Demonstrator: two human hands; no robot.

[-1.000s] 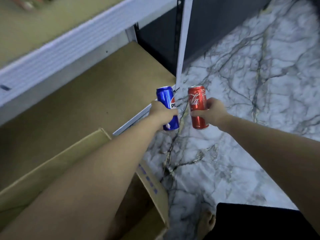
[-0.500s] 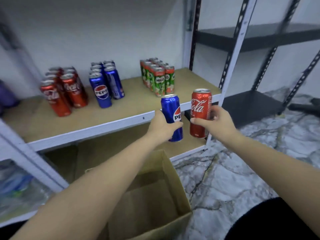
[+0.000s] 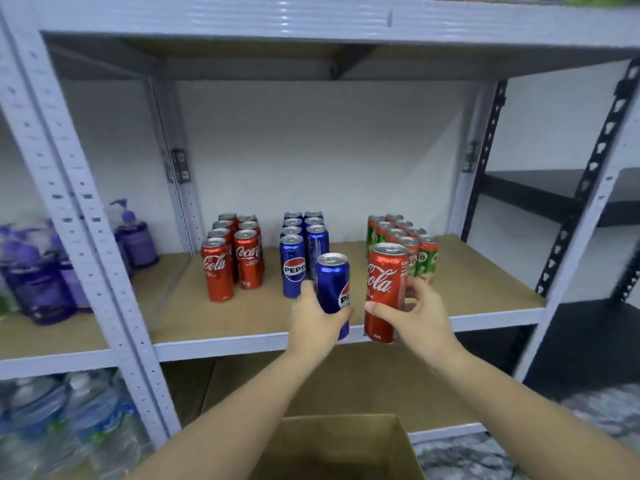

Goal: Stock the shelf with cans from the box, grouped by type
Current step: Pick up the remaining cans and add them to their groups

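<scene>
My left hand (image 3: 313, 323) grips a blue Pepsi can (image 3: 333, 285) upright, just in front of the shelf's front edge. My right hand (image 3: 417, 317) holds a red Coca-Cola can (image 3: 385, 289) upright beside it. On the wooden shelf board (image 3: 263, 310) stand three groups: red Coca-Cola cans (image 3: 232, 254) at the left, blue Pepsi cans (image 3: 301, 247) in the middle, green Milo cans (image 3: 405, 244) at the right. The cardboard box (image 3: 341, 445) sits open below my arms; its inside is mostly out of view.
Purple bottles (image 3: 45, 271) fill the neighbouring bay at the left, with packs of water bottles (image 3: 62, 427) beneath. A white upright post (image 3: 86, 220) separates the bays. A black rack (image 3: 561, 199) stands at the right on marble floor (image 3: 609, 410).
My view has swung up from the floor and box to face the shelf. Both hands have risen with their cans toward the shelf's front edge.
</scene>
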